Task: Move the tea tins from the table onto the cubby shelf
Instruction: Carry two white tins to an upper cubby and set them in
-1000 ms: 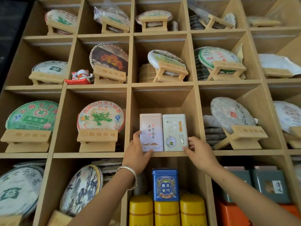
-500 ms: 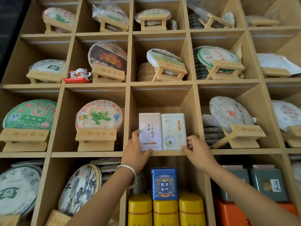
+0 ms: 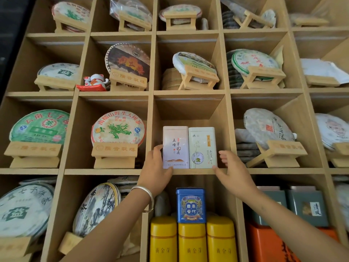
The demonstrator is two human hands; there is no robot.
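Note:
Two tea tins stand upright and side by side at the front of the middle cubby of the wooden cubby shelf [image 3: 190, 171]. The left one is a pale pink tin [image 3: 175, 146]; the right one is a cream-green tin [image 3: 202, 146]. My left hand [image 3: 154, 173], with a silver bangle on the wrist, has its fingers against the pink tin's left side and its thumb at the tin's lower front corner. My right hand [image 3: 233, 175] is beside the cream-green tin. Its fingers are spread a little off the tin's right side, and its thumb is at the tin's bottom corner.
Round tea cakes on wooden stands [image 3: 116, 154] fill the cubbies around. Directly below are a blue tin [image 3: 191, 205] on three yellow canisters [image 3: 191, 242]. Grey boxes [image 3: 306, 207] and an orange box are at lower right. A cat figurine [image 3: 94, 83] sits in a cubby at upper left.
My right hand's fingers have come slightly off the cream-green tin's side. My left hand and both tins have stayed in place.

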